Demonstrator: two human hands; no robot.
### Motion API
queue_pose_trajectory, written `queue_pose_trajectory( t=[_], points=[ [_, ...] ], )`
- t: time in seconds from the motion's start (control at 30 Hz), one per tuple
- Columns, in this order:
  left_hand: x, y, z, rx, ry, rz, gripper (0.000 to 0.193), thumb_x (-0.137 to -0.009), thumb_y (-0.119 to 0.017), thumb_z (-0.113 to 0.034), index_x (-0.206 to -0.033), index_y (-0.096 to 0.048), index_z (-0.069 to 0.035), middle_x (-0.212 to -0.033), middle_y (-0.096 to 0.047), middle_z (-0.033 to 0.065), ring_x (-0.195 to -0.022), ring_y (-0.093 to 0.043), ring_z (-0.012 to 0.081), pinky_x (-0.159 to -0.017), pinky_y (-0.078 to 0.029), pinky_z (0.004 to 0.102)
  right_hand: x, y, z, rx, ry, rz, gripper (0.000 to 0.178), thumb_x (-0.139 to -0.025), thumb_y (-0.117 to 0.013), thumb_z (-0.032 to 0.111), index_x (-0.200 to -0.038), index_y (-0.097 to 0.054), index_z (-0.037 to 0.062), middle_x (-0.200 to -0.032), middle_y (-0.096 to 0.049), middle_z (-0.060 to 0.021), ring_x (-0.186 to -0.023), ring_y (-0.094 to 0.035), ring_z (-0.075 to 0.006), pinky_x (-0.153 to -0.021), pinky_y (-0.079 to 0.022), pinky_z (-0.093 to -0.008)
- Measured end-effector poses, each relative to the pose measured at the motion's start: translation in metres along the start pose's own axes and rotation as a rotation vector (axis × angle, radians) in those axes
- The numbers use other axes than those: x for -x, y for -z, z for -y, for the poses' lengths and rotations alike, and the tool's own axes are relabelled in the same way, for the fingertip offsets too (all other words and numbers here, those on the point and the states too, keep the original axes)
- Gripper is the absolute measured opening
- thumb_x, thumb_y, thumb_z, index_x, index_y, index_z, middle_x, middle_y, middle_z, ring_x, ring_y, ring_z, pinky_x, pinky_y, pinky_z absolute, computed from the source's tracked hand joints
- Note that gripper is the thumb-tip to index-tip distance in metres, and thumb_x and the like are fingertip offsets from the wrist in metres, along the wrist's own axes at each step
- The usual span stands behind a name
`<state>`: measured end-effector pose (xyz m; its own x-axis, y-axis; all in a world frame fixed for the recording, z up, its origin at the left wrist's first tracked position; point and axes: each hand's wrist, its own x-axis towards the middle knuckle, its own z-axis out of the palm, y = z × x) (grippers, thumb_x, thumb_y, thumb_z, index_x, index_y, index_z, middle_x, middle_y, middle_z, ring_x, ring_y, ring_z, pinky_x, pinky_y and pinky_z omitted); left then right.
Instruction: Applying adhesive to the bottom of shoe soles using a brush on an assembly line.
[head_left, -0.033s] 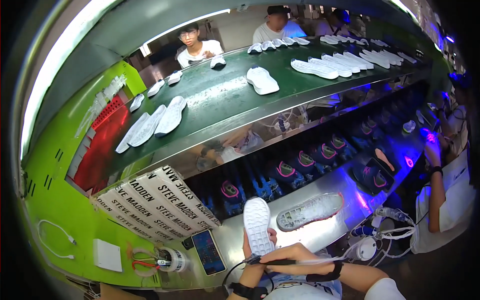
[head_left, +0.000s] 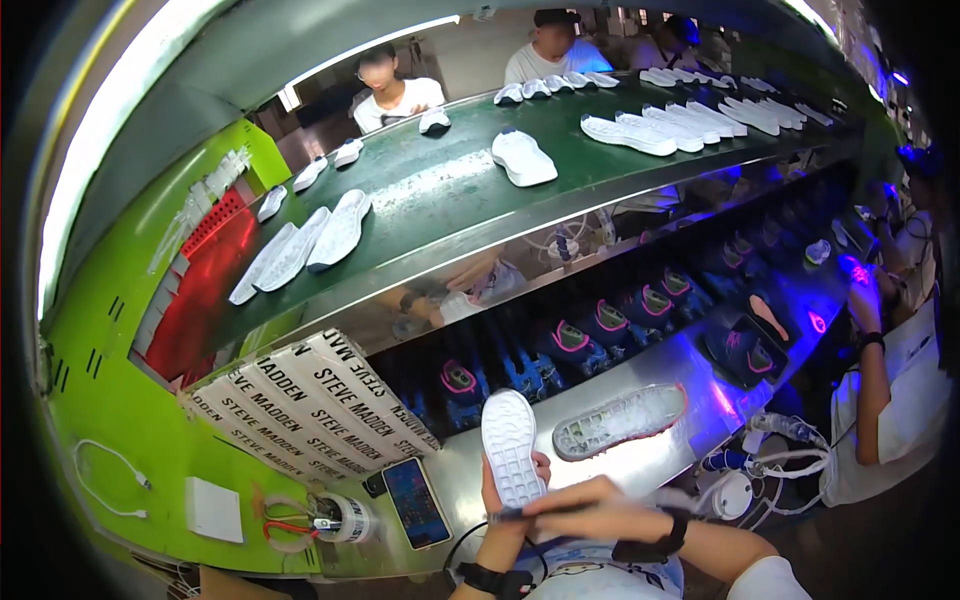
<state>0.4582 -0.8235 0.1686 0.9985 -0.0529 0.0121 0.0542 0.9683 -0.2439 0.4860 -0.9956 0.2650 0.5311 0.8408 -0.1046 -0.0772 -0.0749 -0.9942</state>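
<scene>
A white shoe sole [head_left: 511, 445], its grid of hollows facing up, stands tilted in my left hand [head_left: 490, 492]. The fingers of that hand wrap round its sides near the lower end. Across this lower end reaches my right hand [head_left: 590, 512], smeared by motion, closed on a slim dark stick-like tool [head_left: 512, 514]. The tool's tip is at or just over the sole's lower edge; whether they touch I cannot tell. A second sole [head_left: 620, 422], translucent grey with a reddish rim, lies on the metal bench [head_left: 590, 480] to the right of the held one.
Behind is a green belt [head_left: 430, 190] bearing several white soles [head_left: 340, 230]. Dark shoe uppers [head_left: 572, 338] sit under it. At left are a printed cardboard box [head_left: 320, 400], a phone [head_left: 418, 504] and a tool cup [head_left: 350, 520]. A co-worker's arm [head_left: 870, 390] is at right.
My right hand has shifted slightly up and is more blurred, with the tool still in it. The held sole has moved a little up and left in my left hand.
</scene>
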Motion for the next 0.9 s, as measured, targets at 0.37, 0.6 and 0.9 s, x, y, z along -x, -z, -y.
queue_pose_trajectory(
  t=[0.37, 0.6, 0.9],
  points=[
    [-0.042, -0.029, -0.02, -1.139, 0.737, -0.377, 0.043, -0.094, -0.055, -0.031, -0.116, -0.057, 0.007, -0.106, -0.065, 0.016, -0.092, -0.066, 0.0201, -0.078, -0.055, 0.0312, -0.005, 0.055, 0.027, 0.572, 0.285, 0.271, 0.025, -0.074, -0.067, 0.014, -0.098, -0.072, 0.01, -0.078, -0.066, -0.0132, -0.076, -0.062, -0.0277, -0.07, -0.048, -0.036],
    [-0.056, -0.037, -0.022, -0.561, 0.856, -0.525, 0.066, -0.095, -0.038, -0.049, -0.132, -0.046, 0.005, -0.13, -0.053, 0.0211, -0.114, -0.057, 0.0313, -0.099, -0.044, 0.0418, 0.022, 0.092, 0.023, 0.203, 0.212, 0.062, 0.022, -0.078, -0.069, 0.004, -0.1, -0.071, 0.0036, -0.103, -0.068, -0.0138, -0.099, -0.063, -0.0226, -0.089, -0.049, -0.0326],
    [-0.015, 0.016, 0.031, -0.287, 0.016, -0.189, 0.059, -0.09, -0.046, -0.039, -0.136, -0.039, -0.003, -0.132, -0.05, 0.016, -0.116, -0.049, 0.0349, -0.101, -0.04, 0.0478, -0.002, 0.039, 0.012, 0.449, 0.448, -0.538, 0.021, -0.079, -0.069, 0.01, -0.099, -0.07, 0.0039, -0.088, -0.069, -0.0139, -0.075, -0.067, -0.0234, -0.072, -0.052, -0.0281]
  ],
)
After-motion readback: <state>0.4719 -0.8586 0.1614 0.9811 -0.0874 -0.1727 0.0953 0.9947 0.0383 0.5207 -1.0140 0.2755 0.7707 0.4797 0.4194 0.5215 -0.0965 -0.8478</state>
